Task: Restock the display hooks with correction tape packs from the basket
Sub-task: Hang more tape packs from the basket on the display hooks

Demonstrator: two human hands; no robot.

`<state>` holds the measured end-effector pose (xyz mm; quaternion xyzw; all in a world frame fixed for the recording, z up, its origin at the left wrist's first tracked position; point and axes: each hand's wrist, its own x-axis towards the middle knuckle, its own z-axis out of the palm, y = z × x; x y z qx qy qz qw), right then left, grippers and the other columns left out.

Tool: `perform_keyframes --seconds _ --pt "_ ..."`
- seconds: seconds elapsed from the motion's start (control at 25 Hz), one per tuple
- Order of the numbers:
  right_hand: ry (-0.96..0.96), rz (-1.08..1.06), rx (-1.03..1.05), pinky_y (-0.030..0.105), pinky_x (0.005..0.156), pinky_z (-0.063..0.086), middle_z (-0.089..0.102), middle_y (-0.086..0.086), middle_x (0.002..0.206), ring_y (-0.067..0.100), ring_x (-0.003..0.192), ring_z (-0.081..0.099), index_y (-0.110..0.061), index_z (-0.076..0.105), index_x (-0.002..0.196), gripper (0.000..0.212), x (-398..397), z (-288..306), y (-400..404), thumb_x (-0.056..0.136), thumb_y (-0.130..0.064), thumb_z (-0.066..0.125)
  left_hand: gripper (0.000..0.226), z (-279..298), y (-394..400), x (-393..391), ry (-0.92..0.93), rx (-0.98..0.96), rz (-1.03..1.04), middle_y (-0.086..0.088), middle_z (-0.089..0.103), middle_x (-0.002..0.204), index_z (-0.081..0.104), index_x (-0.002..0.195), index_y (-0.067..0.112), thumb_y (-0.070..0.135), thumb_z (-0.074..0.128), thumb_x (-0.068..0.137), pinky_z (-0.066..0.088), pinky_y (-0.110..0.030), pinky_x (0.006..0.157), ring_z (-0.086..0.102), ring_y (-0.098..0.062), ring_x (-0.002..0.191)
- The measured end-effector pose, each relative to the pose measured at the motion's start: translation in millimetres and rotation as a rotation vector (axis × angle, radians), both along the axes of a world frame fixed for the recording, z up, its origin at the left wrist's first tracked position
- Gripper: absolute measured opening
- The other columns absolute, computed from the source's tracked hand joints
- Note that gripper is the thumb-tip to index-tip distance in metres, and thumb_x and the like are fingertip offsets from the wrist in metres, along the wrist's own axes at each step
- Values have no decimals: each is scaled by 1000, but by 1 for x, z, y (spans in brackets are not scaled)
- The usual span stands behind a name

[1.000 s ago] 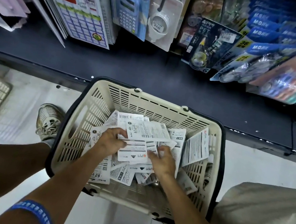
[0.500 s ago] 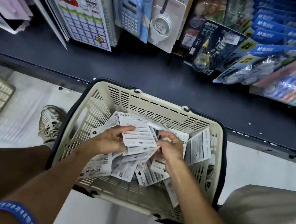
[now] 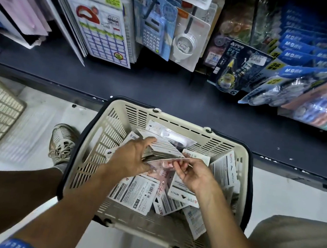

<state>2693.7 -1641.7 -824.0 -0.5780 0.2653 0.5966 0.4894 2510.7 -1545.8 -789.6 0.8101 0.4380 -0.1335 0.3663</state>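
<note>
Hands over the basket (image 3: 104, 218): left hand (image 3: 131, 157) grips a stack of packs (image 3: 165, 148), right hand (image 3: 195, 175) fingers pinch the stack's near edge above loose packs (image 3: 134, 193).

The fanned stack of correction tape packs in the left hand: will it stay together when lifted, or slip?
The stack of packs probably slides apart easily: the cards already fan out in the left hand. Each looks thin and light, so likely bendy. The right hand pinching the lower edge suggests they need steadying.
</note>
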Motion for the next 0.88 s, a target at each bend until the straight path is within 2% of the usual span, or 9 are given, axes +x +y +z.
perform_keyframes --seconds 0.12,0.24,0.32,0.36,0.48,0.56,0.68,0.76,0.88 --pt "-5 50 55 40 63 63 62 9 64 17 53 60 -3 58 88 18 -5 -5 -9 100 -3 45 82 -11 -23 7 62 193 -19 4 68 106 27 154 34 29 76 88 57 -21 72 65 -11 84" --pt "-126 134 221 43 85 56 69 10 80 23 81 63 -13 60 105 32 -2 -13 -22 90 5 38 70 -12 -25 11 119 247 -49 5 68 96 34 150 29 29 73 91 53 -22 69 64 -13 81" --pt "-322 396 310 32 78 57 68 10 94 23 92 68 -25 54 118 54 0 -20 -34 86 15 43 64 -11 -22 15 162 297 -94 2 70 96 37 149 26 27 69 94 57 -27 75 67 -15 85" --pt "-427 572 320 24 73 57 68 7 97 21 94 70 -26 54 119 54 -1 -20 -38 87 16 51 60 -11 -21 16 179 320 -120 2 68 93 39 149 25 25 66 96 57 -27 76 67 -15 82" --pt "-651 875 333 18 71 57 73 -7 97 7 92 71 -22 58 108 41 -12 -27 -41 79 -11 84 46 -7 -19 20 181 355 -149 3 62 85 45 145 23 20 59 100 53 -22 72 59 -13 72" --pt "-874 860 301 27 83 59 69 -5 105 7 95 70 -23 58 104 43 -17 -27 -38 74 -24 90 37 -3 -17 24 150 376 -132 2 68 89 52 137 22 17 57 101 54 -24 73 60 -15 73" --pt "-928 829 288 34 96 56 64 -9 119 8 104 70 -33 45 137 84 -15 -23 -36 68 -21 93 29 5 -12 31 79 393 -163 -3 73 98 61 126 21 13 57 99 54 -30 82 60 -17 79" --pt "-811 812 316 34 93 59 73 -14 111 1 98 71 -35 38 142 94 -13 -21 -38 69 -17 93 31 12 -9 30 39 362 -185 -5 75 100 67 122 19 7 54 97 56 -32 87 65 -20 83" --pt "-804 754 350 13 72 57 73 -13 114 -5 99 69 -46 45 127 85 -6 -9 -36 63 -25 96 28 39 8 34 -23 320 -205 -9 76 97 75 107 14 5 53 93 58 -32 83 68 -24 82"
